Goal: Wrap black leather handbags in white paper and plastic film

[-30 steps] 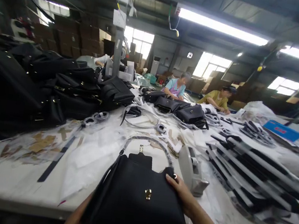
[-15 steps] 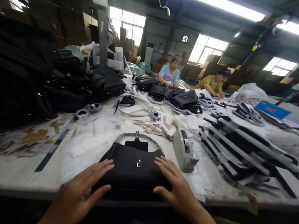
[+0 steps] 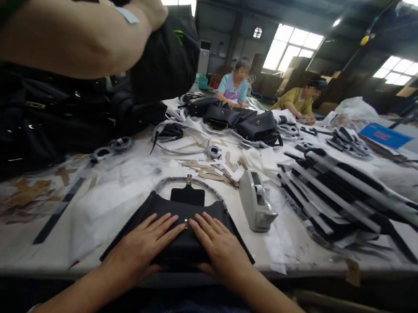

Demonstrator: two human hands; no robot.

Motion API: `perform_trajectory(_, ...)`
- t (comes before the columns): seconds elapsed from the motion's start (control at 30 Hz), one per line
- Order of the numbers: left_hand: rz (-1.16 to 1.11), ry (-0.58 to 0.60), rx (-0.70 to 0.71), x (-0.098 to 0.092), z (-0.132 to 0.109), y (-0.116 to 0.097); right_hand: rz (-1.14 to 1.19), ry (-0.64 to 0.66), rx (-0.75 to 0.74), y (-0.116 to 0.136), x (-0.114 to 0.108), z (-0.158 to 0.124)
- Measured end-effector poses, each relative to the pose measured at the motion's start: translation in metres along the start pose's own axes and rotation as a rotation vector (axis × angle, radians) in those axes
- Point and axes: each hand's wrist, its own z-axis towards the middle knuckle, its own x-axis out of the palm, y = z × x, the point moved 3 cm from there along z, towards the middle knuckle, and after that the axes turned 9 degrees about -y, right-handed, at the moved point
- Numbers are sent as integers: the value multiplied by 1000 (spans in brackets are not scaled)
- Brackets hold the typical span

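Note:
A black handbag lies at the table's front edge, its wrapped handle looped away from me. A strap tab with a gold-coloured clasp sticks up at its far side. My left hand rests flat on the bag's left half, fingers spread. On the right half lies my right hand, also flat with fingers stretched out. The two index fingers nearly meet at the gold-coloured lock, which they partly cover. Both thumbs hang down over the bag's near side.
A grey tape dispenser stands right of the bag. Black strips with white wrapping are stacked farther right. Dark bags pile up at left, where another person's arm reaches in holding black material. Two people work across the table.
My hands have moved inward from the bag's sides onto its front, and the bag's lower sides now flare out. Another person's arm has come in at left, lifting black material.

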Motion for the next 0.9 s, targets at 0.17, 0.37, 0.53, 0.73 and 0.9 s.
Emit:
perform_trajectory(0.17,105,-88,86,26,-6,11,-123,-16,-40,-7,26,2)
perform_trajectory(0.37,122,-122,148,56,-11,24,-221,-124,-98,-16,65,-7)
perform_trajectory(0.53,106,-167,168,60,-29,13,-194,-189,-137,-7,65,-23)
perform_trajectory(0.73,66,-137,79,59,-32,6,-67,-257,-174,-12,64,-28)
perform_trajectory(0.9,18,-85,139,59,-21,13,26,-171,-154,-20,64,-19)
